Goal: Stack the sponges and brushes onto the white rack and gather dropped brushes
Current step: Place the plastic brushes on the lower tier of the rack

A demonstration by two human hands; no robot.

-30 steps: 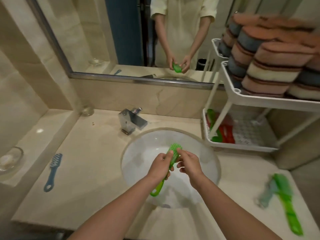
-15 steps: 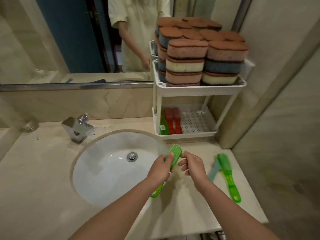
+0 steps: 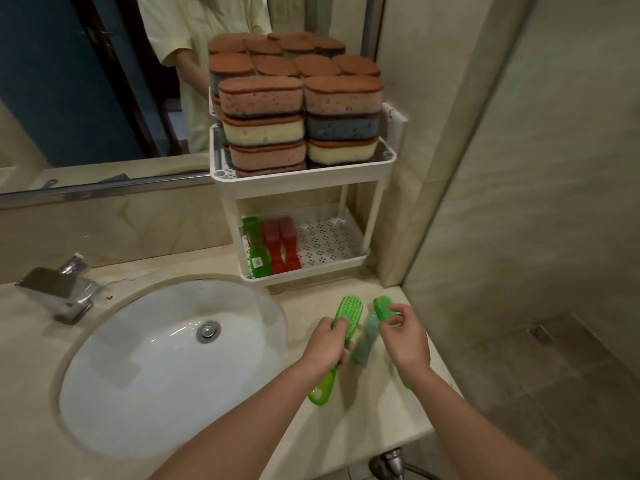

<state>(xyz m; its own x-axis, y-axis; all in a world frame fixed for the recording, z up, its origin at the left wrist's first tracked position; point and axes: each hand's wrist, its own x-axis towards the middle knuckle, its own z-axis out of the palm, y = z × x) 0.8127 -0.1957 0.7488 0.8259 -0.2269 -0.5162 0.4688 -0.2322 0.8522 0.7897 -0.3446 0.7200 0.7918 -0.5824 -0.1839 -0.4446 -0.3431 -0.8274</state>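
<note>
Six brushes are in view. Three are off the rack, at the right end of the bench: the left hand is clenched round the middle of a green brush, bristle head pointing toward the rack and handle loop hanging below the wrist. The right hand pinches the head of a second green brush between thumb and fingertips, its handle showing under the wrist. A pale teal brush lies flat on the bench between the two hands. The other three lie side by side at the left of the lower tier of the white rack: one green rack brush and two red brushes. The upper tier holds the sponges in stacks. The front left stack shows four layers and the front right one three. More stacks stand behind, doubled in the mirror, so I cannot tell the full number. One sink and one tap sit to the left. Half a second ago the right hand was at the head of the left hand's brush, and the second green brush lay untouched beside the teal one; now the right hand has crossed to it.
</note>
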